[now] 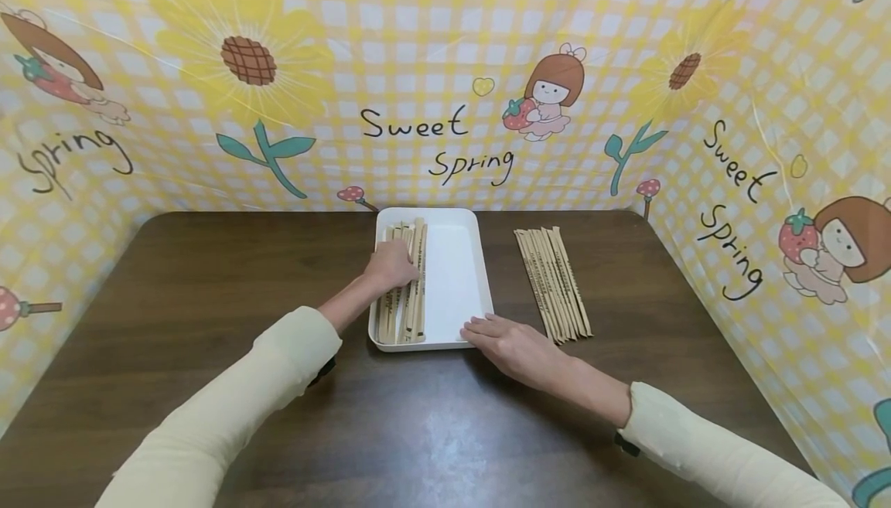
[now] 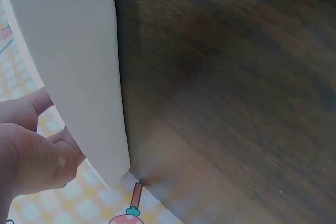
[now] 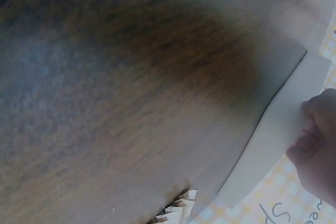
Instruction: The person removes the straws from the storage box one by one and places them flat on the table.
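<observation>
mid-step, by the look of it: sorting paper-wrapped chopsticks into white tray [image 1: 452, 218]. left hand [image 1: 391, 264] down inside tray at 9 o'clock side, laid over bundle of wrapped sticks in tray [image 1: 412, 291]; fingers bent over them, touching, but cannot tell whether gripping or only pressing flat. left wrist view shows only tray's outer wall [image 2: 79, 77], some fingers [image 2: 31, 150] and dark table [image 2: 236, 77]; no help on grip. right hand [image 1: 511, 346] flat at tray's 5 o'clock corner, fingers straight and together, tips against rim, seemingly steadying it; holding nothing. right wrist view blurred: tray edge [image 3: 273, 140], fingertips [image 3: 315, 129] on it, stick ends [image 3: 178, 208] at bottom.

tray contents: sticks packed lengthwise along 9 o'clock half, ends running 12 to 6; 3 o'clock half bare white. exact count not readable.

loose row of wrapped sticks [image 1: 553, 284] on table, at 3 o'clock of tray, just beside but apart from it, fanned slightly, near right hand.

judgement: early to middle, a good share not yet in tray. next move likely calls for lifting a stick from loose row and laying it parallel beside the bundle, keeping tray from sliding.
</observation>
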The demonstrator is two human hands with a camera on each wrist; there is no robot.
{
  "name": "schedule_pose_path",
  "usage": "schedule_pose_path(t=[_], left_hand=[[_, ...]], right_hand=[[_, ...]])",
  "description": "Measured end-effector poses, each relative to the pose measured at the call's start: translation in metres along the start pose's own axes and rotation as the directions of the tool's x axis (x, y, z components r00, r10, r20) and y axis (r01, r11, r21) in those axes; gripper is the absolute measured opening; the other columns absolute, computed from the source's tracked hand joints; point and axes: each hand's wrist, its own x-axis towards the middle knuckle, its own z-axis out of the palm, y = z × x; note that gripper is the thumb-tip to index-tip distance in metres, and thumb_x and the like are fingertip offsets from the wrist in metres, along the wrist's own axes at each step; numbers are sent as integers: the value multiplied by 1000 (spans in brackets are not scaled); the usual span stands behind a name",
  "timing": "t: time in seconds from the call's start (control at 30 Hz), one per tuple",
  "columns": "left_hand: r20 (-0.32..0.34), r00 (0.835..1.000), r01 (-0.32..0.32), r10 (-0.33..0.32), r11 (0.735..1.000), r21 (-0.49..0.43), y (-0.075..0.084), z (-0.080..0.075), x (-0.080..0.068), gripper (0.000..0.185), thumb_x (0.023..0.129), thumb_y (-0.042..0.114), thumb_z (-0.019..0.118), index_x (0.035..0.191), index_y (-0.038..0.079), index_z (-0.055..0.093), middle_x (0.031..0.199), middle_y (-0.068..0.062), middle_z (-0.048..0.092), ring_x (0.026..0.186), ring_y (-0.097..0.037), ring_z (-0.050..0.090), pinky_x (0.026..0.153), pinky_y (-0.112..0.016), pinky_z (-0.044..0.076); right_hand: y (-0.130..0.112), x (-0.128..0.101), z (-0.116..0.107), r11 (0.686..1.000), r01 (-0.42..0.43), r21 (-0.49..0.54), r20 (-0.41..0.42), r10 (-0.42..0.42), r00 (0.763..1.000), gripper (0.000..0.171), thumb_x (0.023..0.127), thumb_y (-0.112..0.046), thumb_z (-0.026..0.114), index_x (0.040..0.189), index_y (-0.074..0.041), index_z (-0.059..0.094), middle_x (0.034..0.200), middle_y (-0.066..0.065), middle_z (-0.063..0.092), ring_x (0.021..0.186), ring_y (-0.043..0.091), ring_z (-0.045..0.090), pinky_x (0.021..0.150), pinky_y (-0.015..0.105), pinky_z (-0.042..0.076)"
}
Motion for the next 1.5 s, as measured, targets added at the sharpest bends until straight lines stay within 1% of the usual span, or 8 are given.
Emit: schedule_pose_path(t=[0.3,0.73,0.83,1.0,1.1,1.2,1.33,1.5], left_hand=[[-17,1000,-5,6,999,37,0,1,3,36,76,1,62,51,14,40,44,3,39,41,-11,41,38,-21,34],[3,1000,-10,10,997,-83,-6,-8,-3,35,72,-2,56,45,15,42,41,4,42,38,-8,35,38,-21,26],[6,1000,-18,18,993,-113,-7,-13,-5,36,73,-1,59,45,15,42,42,4,41,39,-8,35,40,-21,27],[18,999,33,-29,974,-224,-9,-24,-10,37,78,-2,60,49,12,44,46,3,43,43,-8,43,43,-19,37],[23,997,79,-75,946,-314,-11,-33,-16,23,81,-4,59,60,3,58,55,-2,52,48,-7,52,50,-19,50],[30,994,107,-103,914,-392,-16,-42,-21,13,82,-5,60,87,-6,72,75,-11,64,57,-10,63,61,-23,59],[43,991,132,-127,874,-468,-26,-55,-27,32,84,-5,59,114,-14,67,105,-25,66,69,-14,68,70,-26,60],[43,986,163,-163,859,-484,-42,-67,-38,37,87,-3,57,122,-16,61,119,-30,61,75,-15,69,76,-28,60]], right_hand=[[-1,1,2,1000,-1,-10,1,1,1000,32,87,1,72,119,2,70,118,13,70,113,23,65,104,37,47],[-1,0,0,1000,-16,4,4,16,1000,30,88,2,71,118,1,70,118,13,70,112,25,66,103,38,48],[-1,0,1,1000,-13,1,1,13,1000,31,87,2,71,118,2,70,118,14,70,112,25,66,102,38,48],[-2,0,1,1000,-11,-2,-3,11,1000,30,87,2,71,118,2,70,117,14,70,112,25,66,102,38,48],[-2,1,1,1000,-5,2,0,5,1000,30,87,2,71,118,3,70,117,14,70,112,25,66,102,39,48],[-2,1,1,1000,-1,4,2,1,1000,31,87,2,71,118,3,70,117,15,70,112,25,66,102,39,48],[-2,2,1,1000,-4,9,-2,4,1000,31,87,2,71,118,3,70,117,15,70,112,25,66,102,39,48],[-3,2,1,1000,-11,8,-2,11,1000,32,87,2,71,119,3,69,118,16,69,113,26,65,102,40,48]])
